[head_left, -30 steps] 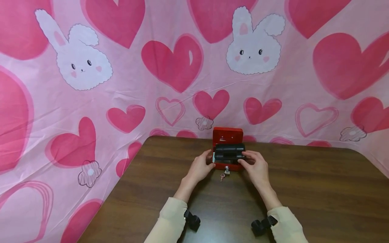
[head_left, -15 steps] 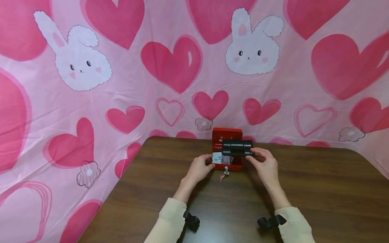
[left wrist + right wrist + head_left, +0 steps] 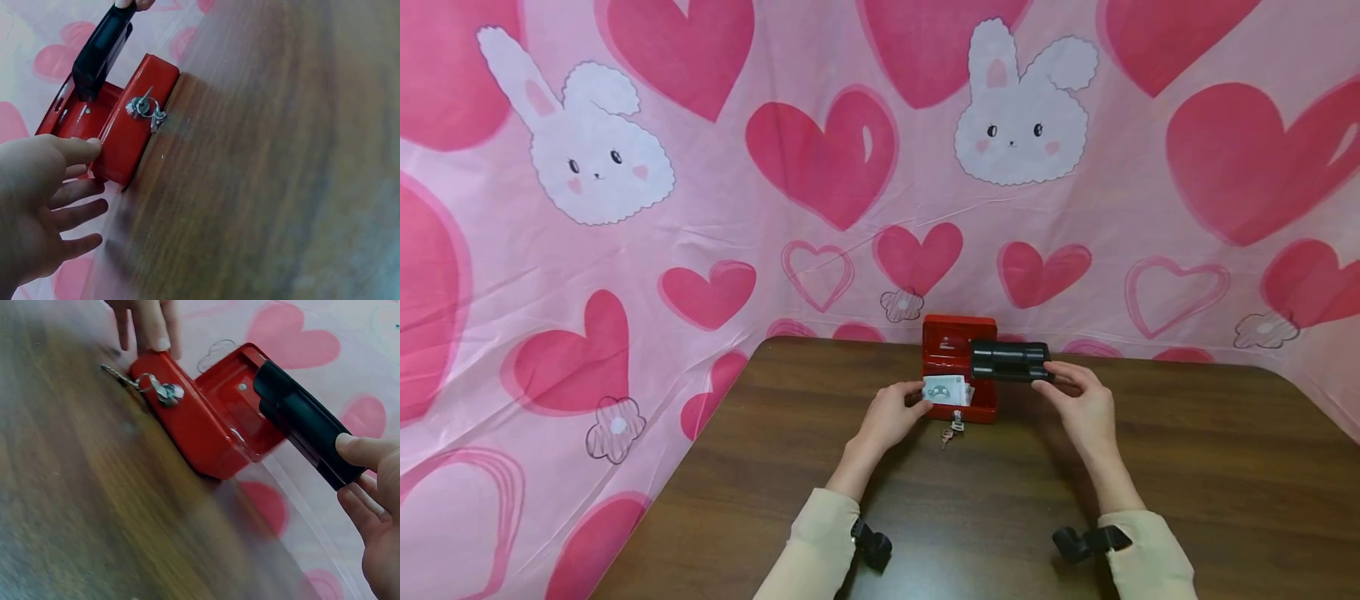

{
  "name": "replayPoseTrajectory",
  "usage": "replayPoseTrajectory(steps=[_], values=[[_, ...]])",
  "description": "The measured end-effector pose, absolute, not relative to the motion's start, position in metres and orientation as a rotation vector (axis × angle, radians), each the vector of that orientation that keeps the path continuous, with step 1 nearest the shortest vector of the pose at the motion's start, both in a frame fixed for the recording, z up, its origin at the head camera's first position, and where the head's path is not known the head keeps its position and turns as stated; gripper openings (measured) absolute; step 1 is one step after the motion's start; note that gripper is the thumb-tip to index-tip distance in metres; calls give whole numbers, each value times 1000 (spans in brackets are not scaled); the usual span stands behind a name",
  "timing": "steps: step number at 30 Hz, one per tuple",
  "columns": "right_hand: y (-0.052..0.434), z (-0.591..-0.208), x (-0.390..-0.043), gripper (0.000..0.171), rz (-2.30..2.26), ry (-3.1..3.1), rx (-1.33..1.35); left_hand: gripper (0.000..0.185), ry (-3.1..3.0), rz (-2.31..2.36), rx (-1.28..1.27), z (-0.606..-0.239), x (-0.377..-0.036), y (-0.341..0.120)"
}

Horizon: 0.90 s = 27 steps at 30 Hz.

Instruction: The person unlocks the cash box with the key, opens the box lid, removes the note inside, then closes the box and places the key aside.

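Note:
A small red cash box (image 3: 987,412) stands at the table's far edge with its lid raised. My left hand (image 3: 889,417) holds its left front corner, the thumb on the rim and the other fingers along the side. My right hand (image 3: 1086,410) pinches one end of a black plastic coin tray (image 3: 1009,361). That tray hangs in the air above the box's right part, extending past its right side. Paper notes (image 3: 942,391) with a printed picture lie inside the box. Keys (image 3: 158,117) dangle from the lock (image 3: 137,106) on the front wall.
Brown wood-grain table (image 3: 925,500) spreads out toward me and to both sides. Behind it hangs a pink cloth (image 3: 820,292) with hearts and rabbit faces. A black wrist camera (image 3: 872,546) is strapped to the left sleeve, another camera (image 3: 1078,543) to the right.
The black coin tray has come up out of the box and shifted right with my right hand, uncovering the paper notes. My left hand stays at the box's left corner.

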State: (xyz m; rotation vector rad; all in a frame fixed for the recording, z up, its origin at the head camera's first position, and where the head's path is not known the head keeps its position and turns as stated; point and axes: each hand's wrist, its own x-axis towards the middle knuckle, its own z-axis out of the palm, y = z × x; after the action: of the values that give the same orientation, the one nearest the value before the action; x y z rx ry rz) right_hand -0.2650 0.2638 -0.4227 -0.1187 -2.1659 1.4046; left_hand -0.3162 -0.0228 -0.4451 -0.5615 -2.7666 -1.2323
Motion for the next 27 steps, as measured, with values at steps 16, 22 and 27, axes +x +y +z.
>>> replayPoseTrajectory(steps=[16, 22, 27], values=[[293, -421, -259, 44, 1416, -2190, -100, 44, -2791, -1214, -537, -446, -317, -22], [305, -420, -254, 45, 1399, -2220, -128, 44, -2803, -1220, -526, -447, -317, -23], [308, -421, -252, 46, 1381, -2241, -159, 42, -2785, -1251, -527, -446, -316, -23]])
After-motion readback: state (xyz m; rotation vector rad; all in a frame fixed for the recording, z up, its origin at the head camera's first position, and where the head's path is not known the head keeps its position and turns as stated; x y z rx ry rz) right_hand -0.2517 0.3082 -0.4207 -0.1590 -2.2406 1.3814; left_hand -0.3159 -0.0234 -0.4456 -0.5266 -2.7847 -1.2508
